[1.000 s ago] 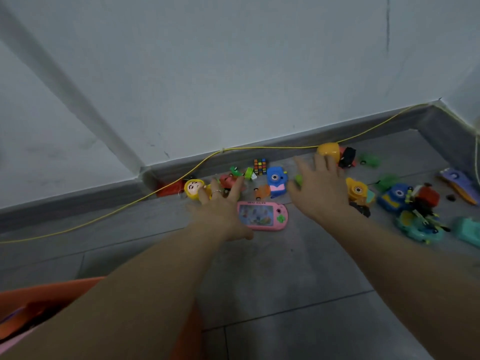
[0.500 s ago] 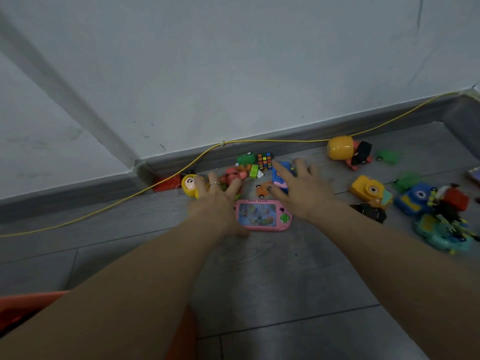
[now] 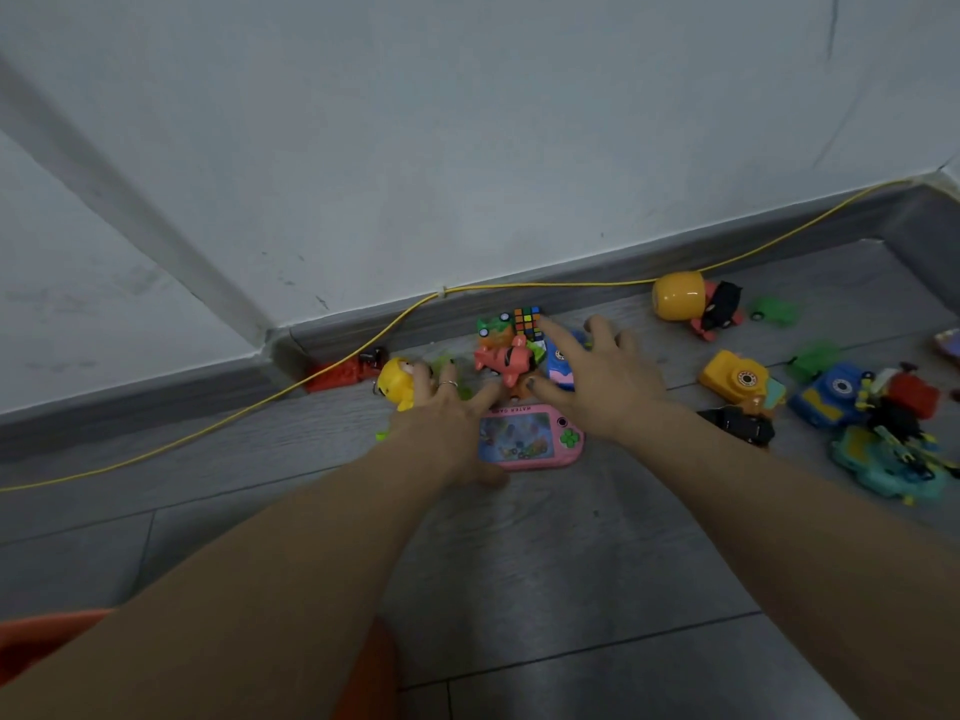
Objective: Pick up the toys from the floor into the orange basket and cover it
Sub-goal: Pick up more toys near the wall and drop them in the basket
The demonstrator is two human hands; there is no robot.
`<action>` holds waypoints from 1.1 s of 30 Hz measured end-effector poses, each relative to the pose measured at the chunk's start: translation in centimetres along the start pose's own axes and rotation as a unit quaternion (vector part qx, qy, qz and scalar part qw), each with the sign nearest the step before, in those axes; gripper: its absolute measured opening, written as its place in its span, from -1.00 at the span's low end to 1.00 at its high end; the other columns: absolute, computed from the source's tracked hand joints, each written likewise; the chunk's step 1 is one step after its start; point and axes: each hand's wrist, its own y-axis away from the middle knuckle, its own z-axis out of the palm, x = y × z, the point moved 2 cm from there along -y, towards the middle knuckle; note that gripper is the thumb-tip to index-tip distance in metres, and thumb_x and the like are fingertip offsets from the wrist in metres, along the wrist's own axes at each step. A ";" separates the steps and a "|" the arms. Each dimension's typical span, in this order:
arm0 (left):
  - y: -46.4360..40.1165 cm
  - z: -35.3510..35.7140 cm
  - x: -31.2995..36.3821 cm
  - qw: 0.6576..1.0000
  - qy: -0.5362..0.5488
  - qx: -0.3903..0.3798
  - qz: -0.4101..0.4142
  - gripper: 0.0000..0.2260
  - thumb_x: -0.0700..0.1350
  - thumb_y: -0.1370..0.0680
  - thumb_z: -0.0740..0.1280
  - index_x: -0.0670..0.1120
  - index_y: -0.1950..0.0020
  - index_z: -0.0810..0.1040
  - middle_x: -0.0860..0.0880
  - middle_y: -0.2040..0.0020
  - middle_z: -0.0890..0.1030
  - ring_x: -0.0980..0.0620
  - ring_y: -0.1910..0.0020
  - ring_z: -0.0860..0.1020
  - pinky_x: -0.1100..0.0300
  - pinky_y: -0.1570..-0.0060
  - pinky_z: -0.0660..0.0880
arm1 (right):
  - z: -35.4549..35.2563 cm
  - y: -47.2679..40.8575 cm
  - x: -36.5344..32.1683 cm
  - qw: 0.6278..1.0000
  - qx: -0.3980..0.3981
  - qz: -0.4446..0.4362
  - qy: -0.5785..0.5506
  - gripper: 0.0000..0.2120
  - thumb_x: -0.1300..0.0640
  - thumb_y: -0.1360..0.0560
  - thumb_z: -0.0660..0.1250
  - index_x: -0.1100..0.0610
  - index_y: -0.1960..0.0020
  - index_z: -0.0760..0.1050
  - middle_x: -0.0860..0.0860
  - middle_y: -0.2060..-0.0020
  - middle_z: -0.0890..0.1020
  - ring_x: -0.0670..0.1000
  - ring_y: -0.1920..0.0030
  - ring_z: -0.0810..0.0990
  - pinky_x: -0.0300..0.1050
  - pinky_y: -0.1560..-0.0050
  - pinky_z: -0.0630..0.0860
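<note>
Toys lie scattered on the grey floor by the wall. My left hand (image 3: 447,418) is spread open over the left end of a pink water-game toy (image 3: 530,439), beside a yellow round-headed figure (image 3: 397,384). My right hand (image 3: 597,379) is open, fingers apart, over a blue toy (image 3: 558,361), its forefinger touching a small colour cube (image 3: 527,320). Between the hands lie a red-orange plane toy (image 3: 506,362) and a green car (image 3: 493,327). A corner of the orange basket (image 3: 31,636) shows at the bottom left under my left arm.
To the right lie a yellow capsule (image 3: 678,296) with a black-and-red toy, a yellow toy camera (image 3: 735,379), a blue camera (image 3: 831,402), a black car (image 3: 740,426) and teal toys (image 3: 883,465). A yellow cable (image 3: 332,363) runs along the skirting. A red toy (image 3: 343,376) lies at the wall.
Both hands have moved forward and closer together onto the cluster by the wall. My right hand came left from the yellow camera's side to the blue toy and the cube.
</note>
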 end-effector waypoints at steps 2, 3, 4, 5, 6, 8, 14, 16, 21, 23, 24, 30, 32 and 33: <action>0.0 0.0 0.0 1.000 0.002 -0.011 0.001 -0.04 0.38 -0.32 0.45 0.21 -0.55 -0.03 -0.14 -0.55 0.03 -0.34 -0.52 -0.12 -0.35 -0.26 0.39 | 0.2 -0.1 -0.3 0.999 -0.021 -0.013 0.026 -0.31 -0.41 -0.51 0.05 -0.29 -0.55 -0.12 0.11 -0.47 0.12 0.23 -0.36 0.21 0.11 -0.14 0.45; 0.1 -0.1 -0.1 1.000 0.003 -0.018 0.005 -0.04 0.37 -0.31 0.46 0.19 -0.54 0.01 -0.13 -0.53 0.09 -0.32 -0.52 -0.07 -0.33 -0.24 0.41 | 0.4 -0.1 -0.4 0.999 -0.027 -0.017 0.038 -0.30 -0.42 -0.51 0.04 -0.30 -0.55 -0.14 0.11 -0.49 0.10 0.24 -0.38 0.19 0.13 -0.16 0.46; 0.2 -0.2 -0.3 1.000 0.000 -0.024 0.012 -0.05 0.36 -0.30 0.48 0.17 -0.53 0.06 -0.12 -0.49 0.15 -0.28 -0.50 0.00 -0.31 -0.22 0.43 | 0.5 -0.1 -0.4 0.998 -0.028 -0.021 0.048 -0.30 -0.41 -0.51 0.06 -0.29 -0.55 -0.14 0.12 -0.49 0.09 0.24 -0.38 0.18 0.13 -0.17 0.47; 0.3 -0.3 -0.5 0.999 -0.009 -0.026 0.021 -0.07 0.36 -0.29 0.49 0.16 -0.52 0.10 -0.12 -0.45 0.22 -0.24 -0.48 0.07 -0.27 -0.19 0.45 | 0.5 -0.1 -0.5 0.998 -0.024 -0.025 0.053 -0.30 -0.38 -0.52 0.08 -0.27 -0.55 -0.13 0.13 -0.48 0.11 0.24 -0.38 0.19 0.13 -0.16 0.48; 0.4 -0.3 -0.8 0.999 -0.025 -0.025 0.031 -0.08 0.35 -0.28 0.49 0.15 -0.51 0.14 -0.10 -0.40 0.28 -0.20 -0.44 0.11 -0.23 -0.17 0.47 | 0.6 0.0 -0.4 0.998 -0.017 -0.029 0.054 -0.31 -0.34 -0.53 0.12 -0.25 -0.56 -0.10 0.13 -0.46 0.14 0.24 -0.36 0.21 0.12 -0.14 0.49; 0.8 -0.4 -1.4 0.996 -0.070 -0.023 0.048 -0.08 0.36 -0.27 0.49 0.14 -0.50 0.17 -0.06 -0.34 0.36 -0.16 -0.40 0.16 -0.16 -0.12 0.50 | 0.6 0.2 -0.3 0.998 -0.001 -0.037 0.051 -0.36 -0.25 -0.56 0.17 -0.20 -0.55 -0.01 0.13 -0.43 0.19 0.22 -0.34 0.24 0.11 -0.09 0.50; 1.8 -1.8 -2.3 0.989 -0.124 -0.005 0.084 -0.17 0.34 -0.28 0.48 0.10 -0.45 0.25 0.00 -0.28 0.45 -0.09 -0.37 0.24 -0.08 -0.09 0.51 | 0.4 0.9 -0.8 0.995 -0.005 -0.046 0.087 -0.41 -0.21 -0.55 0.23 -0.15 -0.50 0.10 0.14 -0.37 0.22 0.20 -0.31 0.31 0.07 -0.05 0.51; 2.2 -2.5 -2.3 0.992 -0.099 0.005 0.083 -0.25 0.32 -0.31 0.47 0.09 -0.40 0.33 0.00 -0.21 0.49 -0.05 -0.28 0.36 -0.04 -0.08 0.53 | 0.3 1.2 -1.1 0.994 -0.017 -0.049 0.096 -0.38 -0.23 -0.52 0.26 -0.15 -0.49 0.11 0.15 -0.35 0.24 0.21 -0.29 0.34 0.06 -0.06 0.52; 3.7 -3.3 -2.4 0.992 -0.103 -0.007 0.076 -0.34 0.27 -0.35 0.48 0.06 -0.36 0.39 -0.02 -0.17 0.52 -0.03 -0.15 0.48 0.02 -0.05 0.54 | 0.3 2.4 -1.6 0.994 -0.039 -0.040 0.095 -0.34 -0.20 -0.53 0.28 -0.13 -0.53 0.08 0.17 -0.37 0.24 0.21 -0.29 0.36 0.05 -0.13 0.48; 4.3 -3.7 -2.6 0.991 -0.111 -0.005 0.075 -0.35 0.27 -0.35 0.48 0.06 -0.35 0.41 0.00 -0.12 0.52 -0.03 -0.11 0.50 0.04 -0.02 0.54 | 0.5 3.0 -1.6 0.995 -0.044 -0.025 0.080 -0.34 -0.16 -0.54 0.28 -0.13 -0.54 0.07 0.17 -0.36 0.24 0.20 -0.28 0.35 0.04 -0.11 0.48; 4.5 -4.0 -2.7 0.991 -0.112 0.002 0.074 -0.34 0.28 -0.34 0.48 0.06 -0.34 0.41 0.01 -0.09 0.52 -0.02 -0.09 0.51 0.04 -0.02 0.54 | 0.7 3.2 -1.6 0.996 -0.042 -0.020 0.073 -0.34 -0.15 -0.54 0.28 -0.14 -0.55 0.07 0.17 -0.36 0.24 0.20 -0.28 0.35 0.04 -0.11 0.49; 5.9 -6.8 -5.0 0.996 -0.061 0.039 0.043 -0.32 0.32 -0.27 0.50 0.10 -0.30 0.42 0.03 -0.11 0.57 -0.03 -0.06 0.54 0.07 0.01 0.54 | -0.1 4.2 -2.2 0.998 -0.054 -0.018 0.028 -0.28 -0.18 -0.52 0.31 -0.16 -0.56 0.02 0.20 -0.42 0.13 0.25 -0.30 0.32 0.08 -0.18 0.46; 6.3 -7.4 -6.4 0.999 0.014 0.034 0.023 -0.40 0.29 -0.28 0.52 0.10 -0.24 0.48 0.06 -0.06 0.59 0.00 0.00 0.55 0.10 0.00 0.54 | 0.1 4.4 -3.2 0.996 -0.073 -0.046 0.028 -0.28 -0.23 -0.51 0.28 -0.18 -0.56 0.03 0.21 -0.47 0.04 0.28 -0.35 0.27 0.11 -0.27 0.41; 6.5 -7.7 -7.1 0.998 0.054 0.033 0.013 -0.44 0.26 -0.29 0.53 0.09 -0.21 0.50 0.06 -0.02 0.59 0.02 0.03 0.56 0.12 0.01 0.54 | 0.5 4.6 -3.7 0.994 -0.085 -0.058 0.023 -0.31 -0.24 -0.52 0.25 -0.20 -0.55 0.04 0.21 -0.50 -0.01 0.30 -0.39 0.21 0.13 -0.31 0.38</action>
